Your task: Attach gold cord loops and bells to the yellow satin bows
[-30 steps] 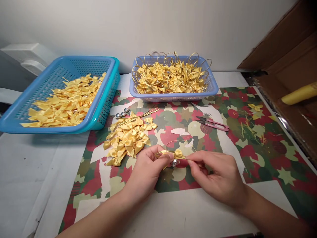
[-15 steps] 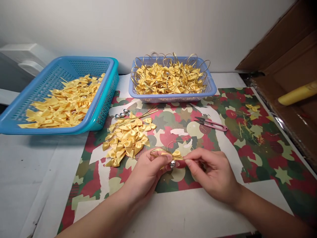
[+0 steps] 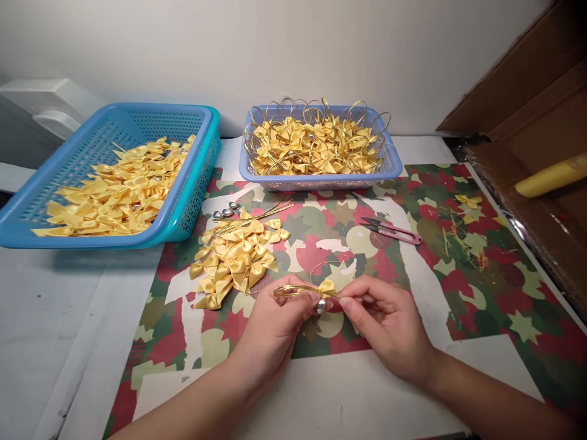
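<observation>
My left hand [image 3: 273, 321] is closed, thumb and fingers pinching a looped gold cord [image 3: 291, 288]. At the thumb tip a small yellow satin bow [image 3: 327, 287] sits on the cord, and a round silver bell [image 3: 321, 305] hangs just under it. On the bow's right side, my right hand [image 3: 387, 321] pinches what looks like the thin end of the gold cord, its thumb and forefinger close to the bow. A pile of loose yellow bows [image 3: 238, 256] lies left of my hands, with cut gold cords [image 3: 257, 217] across its top.
Several silver bells [image 3: 225, 212] lie behind the pile. Pink thread snips [image 3: 392, 231] rest beyond my right hand. A blue basket [image 3: 183, 183] of bows stands left, and a lavender basket [image 3: 321, 178] of corded bows at the back. Thread scraps [image 3: 463, 244] and a cardboard box [image 3: 499, 153] are right.
The gold cord loop has tipped flatter in my left hand, and the bow has turned a little. My right fingers have shifted slightly, still pinching beside the bow.
</observation>
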`<state>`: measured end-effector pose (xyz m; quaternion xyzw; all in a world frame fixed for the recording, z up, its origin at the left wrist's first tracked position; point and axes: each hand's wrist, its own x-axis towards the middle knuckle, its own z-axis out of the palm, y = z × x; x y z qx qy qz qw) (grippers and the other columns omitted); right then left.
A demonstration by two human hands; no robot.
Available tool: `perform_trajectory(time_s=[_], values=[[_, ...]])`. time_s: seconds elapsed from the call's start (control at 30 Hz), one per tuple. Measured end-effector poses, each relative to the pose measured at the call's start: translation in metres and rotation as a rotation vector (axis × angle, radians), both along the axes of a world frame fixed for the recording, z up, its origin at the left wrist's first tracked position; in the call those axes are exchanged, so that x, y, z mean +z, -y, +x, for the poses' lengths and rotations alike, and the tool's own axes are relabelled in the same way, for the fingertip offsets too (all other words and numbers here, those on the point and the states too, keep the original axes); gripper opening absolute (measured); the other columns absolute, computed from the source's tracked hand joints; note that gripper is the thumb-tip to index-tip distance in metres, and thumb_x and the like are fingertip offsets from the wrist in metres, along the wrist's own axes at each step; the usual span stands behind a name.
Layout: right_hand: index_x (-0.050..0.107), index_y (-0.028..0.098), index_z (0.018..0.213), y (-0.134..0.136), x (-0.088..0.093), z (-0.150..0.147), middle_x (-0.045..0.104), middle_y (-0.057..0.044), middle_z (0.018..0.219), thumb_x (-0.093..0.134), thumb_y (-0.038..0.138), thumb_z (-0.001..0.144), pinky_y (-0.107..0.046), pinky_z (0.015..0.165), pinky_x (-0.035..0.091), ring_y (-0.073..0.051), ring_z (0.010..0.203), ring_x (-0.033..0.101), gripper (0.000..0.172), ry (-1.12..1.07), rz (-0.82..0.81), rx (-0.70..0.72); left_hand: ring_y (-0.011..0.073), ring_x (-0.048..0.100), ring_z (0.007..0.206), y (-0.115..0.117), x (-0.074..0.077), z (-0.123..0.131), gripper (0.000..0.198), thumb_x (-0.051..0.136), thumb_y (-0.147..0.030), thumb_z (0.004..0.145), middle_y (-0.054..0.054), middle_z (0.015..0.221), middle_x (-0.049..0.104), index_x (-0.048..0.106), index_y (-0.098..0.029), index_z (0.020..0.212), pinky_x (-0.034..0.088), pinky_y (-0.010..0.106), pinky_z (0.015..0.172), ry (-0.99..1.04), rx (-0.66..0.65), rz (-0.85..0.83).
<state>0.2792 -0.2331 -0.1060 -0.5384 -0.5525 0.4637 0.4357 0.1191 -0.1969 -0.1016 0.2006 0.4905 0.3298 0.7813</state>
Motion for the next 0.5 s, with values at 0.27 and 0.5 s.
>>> perform_trajectory(time_s=[0.27,0.5], values=[[0.066,0.016,0.083,-0.008,0.011,0.011,0.066,-0.001,0.063,0.052,0.007,0.087,-0.021,0.048,0.043,-0.010,0.052,0.056,0.017,0.426,0.416,0.068,0.0077,0.052,0.054,0.004,-0.002,0.000,0.028,0.080,-0.027,0.063,-0.003,0.058,0.062,0.055,-0.016,0.061,0.039,0.018,0.053,-0.030,0.011,0.016],[0.064,0.018,0.083,-0.008,0.007,0.008,0.068,0.000,0.066,0.052,0.007,0.088,-0.021,0.049,0.044,-0.009,0.052,0.057,0.017,0.400,0.420,0.019,0.0069,0.051,0.054,0.004,-0.006,-0.001,0.027,0.078,-0.028,0.067,-0.004,0.057,0.060,0.054,-0.016,0.064,0.040,0.018,0.054,-0.033,-0.008,0.043]])
